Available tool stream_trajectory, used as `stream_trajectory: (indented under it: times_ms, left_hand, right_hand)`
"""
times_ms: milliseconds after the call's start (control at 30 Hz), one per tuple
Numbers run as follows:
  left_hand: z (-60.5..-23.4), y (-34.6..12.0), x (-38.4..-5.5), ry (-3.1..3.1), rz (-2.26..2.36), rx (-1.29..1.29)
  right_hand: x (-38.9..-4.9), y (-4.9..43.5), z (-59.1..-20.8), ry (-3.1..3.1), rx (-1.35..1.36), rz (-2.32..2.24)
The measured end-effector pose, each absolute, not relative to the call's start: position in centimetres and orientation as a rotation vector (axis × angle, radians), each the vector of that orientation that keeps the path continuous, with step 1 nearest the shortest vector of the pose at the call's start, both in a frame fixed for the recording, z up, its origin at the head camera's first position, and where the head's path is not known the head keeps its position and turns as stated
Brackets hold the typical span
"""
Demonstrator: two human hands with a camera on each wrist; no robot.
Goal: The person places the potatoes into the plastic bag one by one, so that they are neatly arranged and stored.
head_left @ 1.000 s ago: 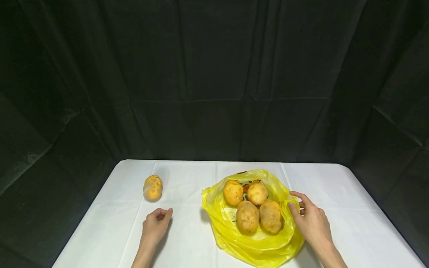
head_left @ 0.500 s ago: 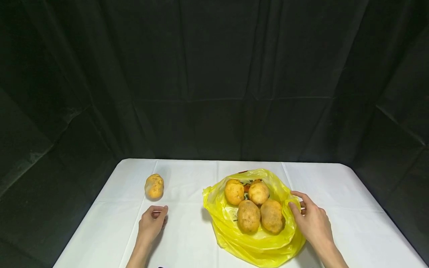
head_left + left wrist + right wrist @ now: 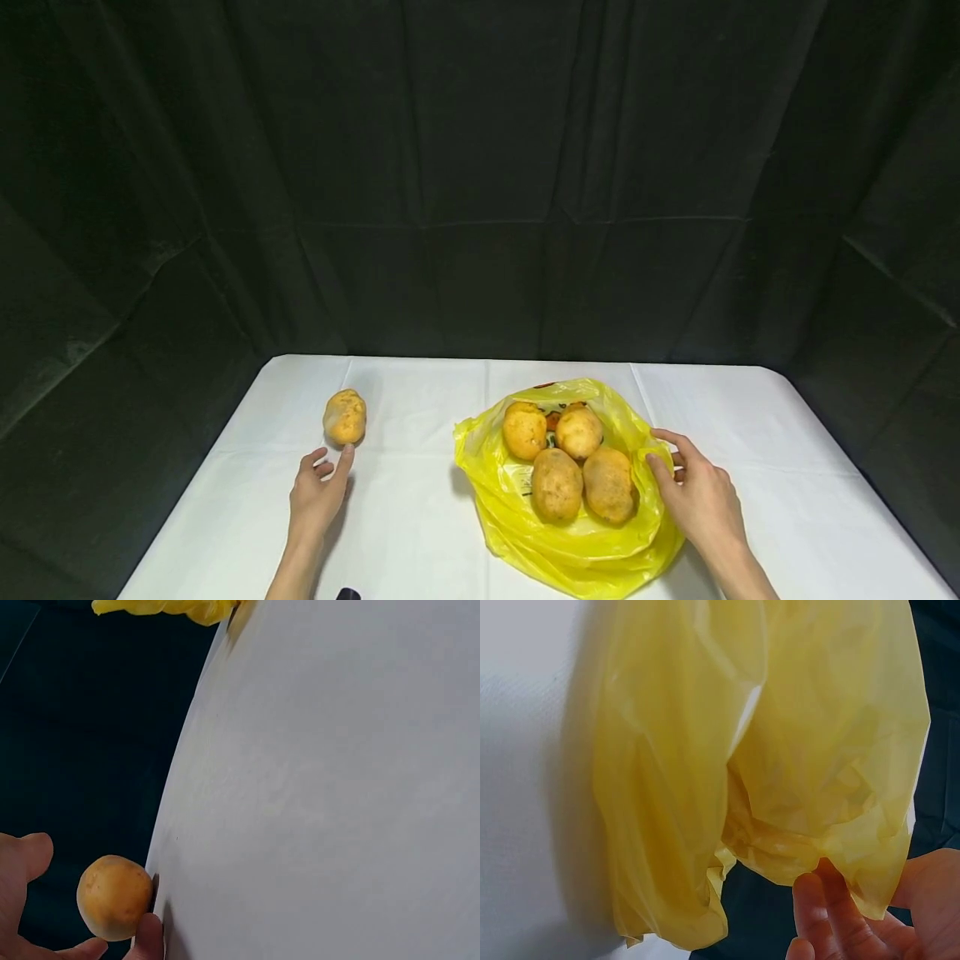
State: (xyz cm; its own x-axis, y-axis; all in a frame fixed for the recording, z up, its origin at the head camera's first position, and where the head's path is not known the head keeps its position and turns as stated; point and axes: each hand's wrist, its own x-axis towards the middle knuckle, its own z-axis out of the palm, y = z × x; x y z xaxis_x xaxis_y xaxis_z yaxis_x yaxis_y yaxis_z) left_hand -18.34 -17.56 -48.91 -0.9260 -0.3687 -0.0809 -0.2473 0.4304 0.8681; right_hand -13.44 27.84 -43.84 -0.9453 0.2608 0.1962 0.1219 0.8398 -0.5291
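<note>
A lone potato [image 3: 345, 417] lies on the left side of the white table. Just in front of it is my left hand [image 3: 317, 492], fingers and thumb spread apart with nothing between them. In the left wrist view the potato [image 3: 114, 896] shows beyond the thumb and fingers; whether a fingertip touches it I cannot tell. My right hand [image 3: 701, 496] pinches the right rim of a yellow plastic bag [image 3: 540, 554]. Several potatoes [image 3: 557, 486] lie inside the bag's wide mouth. Up close, the right wrist view has the thin bag [image 3: 675, 787] between thumb and fingers [image 3: 844, 911].
The white cloth-covered table [image 3: 405, 533] stretches between the lone potato and the bag. Black curtain [image 3: 480, 183] hangs behind and along both sides. A small dark object [image 3: 348, 594] pokes in at the bottom edge, near the left forearm.
My left hand has moved left and its fingers have spread apart near the lone potato. The right hand and the bag stay in place. A dark object has come in at the bottom edge.
</note>
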Motion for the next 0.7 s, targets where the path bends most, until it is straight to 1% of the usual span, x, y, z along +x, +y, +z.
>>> stream_trajectory:
  times_ms: [400,700]
  left_hand:
    - [-48.5,-19.0,-20.9,-2.545,-1.538,0.587]
    - [-48.4,-18.9,-22.2,-2.553,-1.563,0.600]
  right_hand:
    - [-13.4,28.1,-43.9,-2.768,-0.303,0.775]
    - [-13.4,28.0,-43.9,-2.757,-0.314,0.764]
